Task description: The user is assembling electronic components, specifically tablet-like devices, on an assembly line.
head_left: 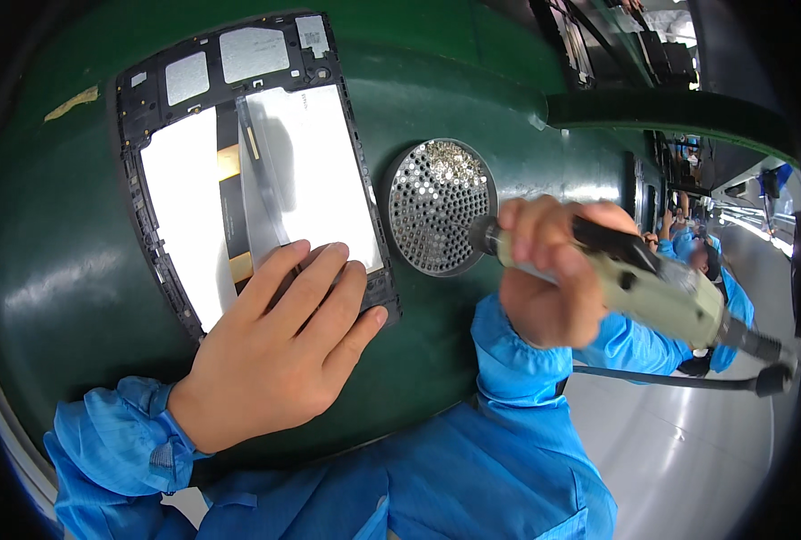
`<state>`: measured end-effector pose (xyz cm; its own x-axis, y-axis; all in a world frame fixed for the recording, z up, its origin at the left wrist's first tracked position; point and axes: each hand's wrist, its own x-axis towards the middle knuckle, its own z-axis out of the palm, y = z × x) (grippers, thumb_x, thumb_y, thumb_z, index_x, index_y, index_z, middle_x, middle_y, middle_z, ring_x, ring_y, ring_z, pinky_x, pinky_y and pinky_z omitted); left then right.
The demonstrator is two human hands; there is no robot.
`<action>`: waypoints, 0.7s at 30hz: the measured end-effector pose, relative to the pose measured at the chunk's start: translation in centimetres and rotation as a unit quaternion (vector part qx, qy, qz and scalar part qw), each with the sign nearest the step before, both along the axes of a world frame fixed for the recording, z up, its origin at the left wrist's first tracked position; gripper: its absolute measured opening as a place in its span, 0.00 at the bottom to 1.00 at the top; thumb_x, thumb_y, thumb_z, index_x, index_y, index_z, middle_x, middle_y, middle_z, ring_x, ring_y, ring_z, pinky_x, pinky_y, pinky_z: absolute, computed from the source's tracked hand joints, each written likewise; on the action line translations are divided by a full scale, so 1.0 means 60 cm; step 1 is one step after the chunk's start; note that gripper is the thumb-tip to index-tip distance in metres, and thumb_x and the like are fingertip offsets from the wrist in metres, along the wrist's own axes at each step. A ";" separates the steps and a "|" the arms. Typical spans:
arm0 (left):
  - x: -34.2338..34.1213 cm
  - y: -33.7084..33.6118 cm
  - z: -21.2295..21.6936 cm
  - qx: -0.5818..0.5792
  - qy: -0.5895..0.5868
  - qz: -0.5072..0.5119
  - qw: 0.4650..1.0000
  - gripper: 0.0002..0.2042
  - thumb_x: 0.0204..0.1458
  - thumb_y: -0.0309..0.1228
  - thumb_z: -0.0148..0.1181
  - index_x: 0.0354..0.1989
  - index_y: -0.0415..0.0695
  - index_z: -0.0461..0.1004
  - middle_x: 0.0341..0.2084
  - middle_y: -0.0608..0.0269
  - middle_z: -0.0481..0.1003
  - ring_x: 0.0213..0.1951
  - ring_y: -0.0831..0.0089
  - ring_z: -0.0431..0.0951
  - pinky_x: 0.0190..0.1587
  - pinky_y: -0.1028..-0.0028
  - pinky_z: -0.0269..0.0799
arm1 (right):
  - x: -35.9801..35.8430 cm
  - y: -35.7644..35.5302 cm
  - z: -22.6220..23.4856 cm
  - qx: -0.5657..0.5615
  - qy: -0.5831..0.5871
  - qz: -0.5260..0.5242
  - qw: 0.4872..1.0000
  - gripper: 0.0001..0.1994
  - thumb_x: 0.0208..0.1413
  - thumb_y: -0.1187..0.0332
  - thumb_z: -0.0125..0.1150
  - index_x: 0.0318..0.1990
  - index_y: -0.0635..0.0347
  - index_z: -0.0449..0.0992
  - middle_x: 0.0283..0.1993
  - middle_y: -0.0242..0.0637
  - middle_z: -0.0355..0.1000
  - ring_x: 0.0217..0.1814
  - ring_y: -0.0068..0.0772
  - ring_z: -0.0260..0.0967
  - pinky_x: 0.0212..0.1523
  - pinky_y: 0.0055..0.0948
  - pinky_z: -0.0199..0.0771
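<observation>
Left hand (pixel 279 346), lower centre-left of the head view, lies flat with fingers spread, pressing on the lower right corner of the tablet frame (pixel 238 162). That open black frame occupies the upper left of the picture, resting on the green work surface (pixel 58 270), with white panels and a loose grey film strip (pixel 261 180) inside it. Right hand (pixel 549 274), centre-right, is closed in a full grip around the electric screwdriver (pixel 634 279), a beige and black tool lying nearly level, its tip pointing left at the edge of the round perforated screw tray (pixel 436 205). Small screws fill the tray's upper part. Blue sleeves (pixel 112 432) cover both forearms.
</observation>
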<state>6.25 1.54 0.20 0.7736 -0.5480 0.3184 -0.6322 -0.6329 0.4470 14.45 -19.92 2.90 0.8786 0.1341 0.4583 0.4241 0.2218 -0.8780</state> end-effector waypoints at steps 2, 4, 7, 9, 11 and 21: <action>0.004 0.002 0.005 0.010 0.000 -0.003 1.000 0.15 0.42 0.25 0.60 0.42 0.45 0.79 0.45 0.46 0.72 0.52 0.51 0.71 0.58 0.53 0.63 | -0.015 0.000 0.032 -0.004 -0.010 0.010 1.000 0.19 0.53 0.71 0.58 0.52 0.56 0.63 0.23 0.36 0.64 0.22 0.31 0.62 0.30 0.39 0.65; 0.002 0.002 0.003 0.017 0.007 -0.010 1.000 0.15 0.43 0.26 0.59 0.42 0.44 0.79 0.45 0.46 0.72 0.52 0.51 0.70 0.58 0.52 0.63 | -0.032 0.000 0.054 -0.042 -0.013 0.062 0.997 0.18 0.53 0.69 0.55 0.53 0.53 0.65 0.22 0.31 0.61 0.24 0.28 0.60 0.33 0.38 0.61; 0.001 0.002 0.000 0.020 -0.006 -0.004 1.000 0.15 0.43 0.26 0.59 0.42 0.44 0.79 0.46 0.45 0.71 0.53 0.51 0.70 0.59 0.52 0.62 | -0.063 0.008 0.058 -0.081 0.003 0.112 0.990 0.16 0.55 0.68 0.54 0.51 0.52 0.63 0.22 0.28 0.60 0.25 0.25 0.61 0.33 0.35 0.61; 0.000 0.000 -0.004 0.018 -0.018 -0.003 1.000 0.15 0.42 0.27 0.58 0.41 0.43 0.80 0.46 0.46 0.71 0.53 0.51 0.69 0.59 0.52 0.62 | -0.077 0.015 0.052 -0.091 0.014 0.120 0.988 0.15 0.55 0.69 0.54 0.49 0.52 0.62 0.22 0.29 0.62 0.23 0.26 0.63 0.31 0.34 0.63; -0.001 0.001 -0.009 0.016 -0.009 -0.002 1.000 0.15 0.42 0.27 0.58 0.40 0.43 0.80 0.46 0.46 0.71 0.54 0.51 0.69 0.58 0.53 0.63 | -0.079 0.020 0.040 -0.096 0.011 0.128 0.987 0.14 0.55 0.70 0.55 0.47 0.53 0.61 0.22 0.29 0.63 0.22 0.27 0.64 0.29 0.33 0.64; 0.002 0.000 0.000 -0.004 -0.001 0.003 1.000 0.14 0.41 0.29 0.58 0.38 0.42 0.80 0.45 0.48 0.71 0.53 0.53 0.69 0.58 0.54 0.63 | -0.081 0.030 0.040 -0.099 0.033 0.138 0.985 0.13 0.54 0.71 0.55 0.46 0.54 0.62 0.22 0.29 0.63 0.22 0.27 0.64 0.29 0.34 0.65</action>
